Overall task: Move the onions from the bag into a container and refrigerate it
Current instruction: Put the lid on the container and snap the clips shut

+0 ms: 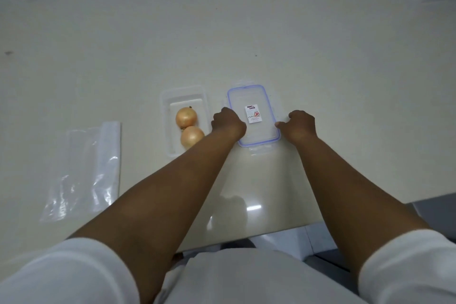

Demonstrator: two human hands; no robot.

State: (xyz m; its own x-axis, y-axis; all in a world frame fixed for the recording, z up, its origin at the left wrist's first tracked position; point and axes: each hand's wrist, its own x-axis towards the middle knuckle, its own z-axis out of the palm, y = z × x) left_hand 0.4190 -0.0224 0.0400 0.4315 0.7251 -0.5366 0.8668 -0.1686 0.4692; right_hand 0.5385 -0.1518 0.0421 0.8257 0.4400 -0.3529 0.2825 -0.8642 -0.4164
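Observation:
Two yellow onions, one farther [186, 117] and one nearer [192, 136], lie in an open clear plastic container [185, 92] on the counter. Just right of it lies the clear lid [256, 99] with a blue seal and a white label, flat on the counter. My left hand [228, 122] is curled at the lid's left edge and my right hand [302, 124] at its right edge, fingers touching the rim. The empty clear plastic bag [84, 173] lies flat to the far left.
The pale counter [246, 32] stretches back to a white wall. Its front edge runs across near my body, with a drop to the floor at the lower right [419, 217].

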